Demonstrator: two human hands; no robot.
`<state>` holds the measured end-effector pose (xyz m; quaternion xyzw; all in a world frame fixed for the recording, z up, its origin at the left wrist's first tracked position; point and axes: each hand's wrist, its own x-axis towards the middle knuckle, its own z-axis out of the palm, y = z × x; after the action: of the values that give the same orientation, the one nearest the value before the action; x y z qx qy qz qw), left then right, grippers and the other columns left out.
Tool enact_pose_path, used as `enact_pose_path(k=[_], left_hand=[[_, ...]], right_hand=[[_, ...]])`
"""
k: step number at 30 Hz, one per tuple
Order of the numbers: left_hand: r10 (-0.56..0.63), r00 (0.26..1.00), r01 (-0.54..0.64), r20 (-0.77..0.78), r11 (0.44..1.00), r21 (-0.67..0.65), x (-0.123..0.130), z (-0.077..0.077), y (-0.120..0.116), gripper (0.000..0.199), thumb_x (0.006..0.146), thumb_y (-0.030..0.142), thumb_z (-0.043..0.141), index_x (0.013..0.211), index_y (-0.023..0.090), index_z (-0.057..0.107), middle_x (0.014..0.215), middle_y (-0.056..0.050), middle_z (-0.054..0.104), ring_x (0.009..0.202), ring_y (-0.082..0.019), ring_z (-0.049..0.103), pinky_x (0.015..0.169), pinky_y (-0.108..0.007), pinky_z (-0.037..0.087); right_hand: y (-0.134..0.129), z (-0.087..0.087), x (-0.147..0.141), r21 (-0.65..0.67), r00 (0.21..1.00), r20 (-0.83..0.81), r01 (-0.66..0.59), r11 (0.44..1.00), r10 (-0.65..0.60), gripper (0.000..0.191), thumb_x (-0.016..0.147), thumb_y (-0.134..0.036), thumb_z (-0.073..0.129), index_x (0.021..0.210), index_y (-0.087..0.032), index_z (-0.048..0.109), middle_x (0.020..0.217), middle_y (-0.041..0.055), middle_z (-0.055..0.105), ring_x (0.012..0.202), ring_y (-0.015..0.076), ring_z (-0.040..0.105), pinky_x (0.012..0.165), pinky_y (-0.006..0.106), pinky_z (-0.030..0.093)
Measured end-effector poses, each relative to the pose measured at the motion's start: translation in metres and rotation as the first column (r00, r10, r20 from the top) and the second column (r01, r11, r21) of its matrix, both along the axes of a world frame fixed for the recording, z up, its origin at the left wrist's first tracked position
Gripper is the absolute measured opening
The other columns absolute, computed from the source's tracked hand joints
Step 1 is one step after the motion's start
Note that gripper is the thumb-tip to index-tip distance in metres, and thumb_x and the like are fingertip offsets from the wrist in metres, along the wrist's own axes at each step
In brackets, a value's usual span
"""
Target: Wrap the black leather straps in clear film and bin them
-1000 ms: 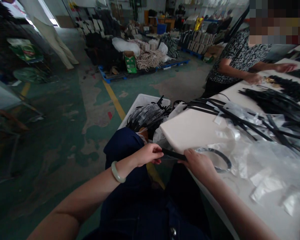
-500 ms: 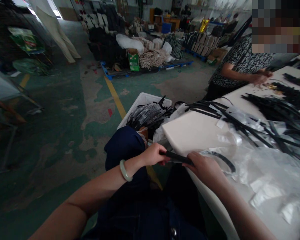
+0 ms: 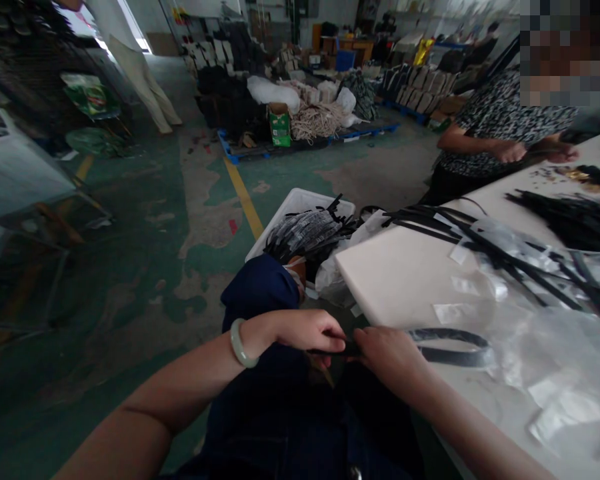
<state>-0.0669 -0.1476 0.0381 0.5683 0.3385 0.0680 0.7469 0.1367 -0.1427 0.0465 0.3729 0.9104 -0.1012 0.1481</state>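
A black strap [image 3: 455,358] runs between my two hands above my lap, beside the table's corner. My left hand [image 3: 320,337], with a pale green bangle at the wrist, is closed around one part of it. Close by on its right, my right hand [image 3: 387,353] grips the same strap, fingers wrapped over it. Past the right hand the strap bends into a loop that lies over the table edge, near clear plastic bags [image 3: 545,353]. Both hands hide the strap's near end.
The white table [image 3: 395,267] carries a pile of black straps [image 3: 510,257]. A white bin [image 3: 275,220] of wrapped straps stands on the floor by my knee. Across the table a co-worker [image 3: 510,120] handles something thin. Behind are loaded blue pallets [image 3: 235,150].
My hands have come closer together and lower. More of the strap's loop shows beyond my right hand. The view has turned slightly left, and the co-worker's hands have moved apart.
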Motion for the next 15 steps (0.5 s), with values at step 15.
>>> enact_pose_path(k=[15], left_hand=[[0.265,0.846,0.054,-0.462,0.820,0.569,-0.073,0.105,-0.044,0.019,0.084,0.012,0.045,0.072,0.015,0.058,0.075,-0.001,0.062,0.071,-0.010,0.056,0.065,-0.019,0.036]], right_hand=[[-0.011,0.039,0.028,0.373,0.924,-0.316,-0.088,0.924,0.215,0.037,0.080,-0.059,0.055,0.072,-0.023,0.048,0.053,-0.0022,0.053,0.042,0.0162,0.053,0.042,0.030,0.028]])
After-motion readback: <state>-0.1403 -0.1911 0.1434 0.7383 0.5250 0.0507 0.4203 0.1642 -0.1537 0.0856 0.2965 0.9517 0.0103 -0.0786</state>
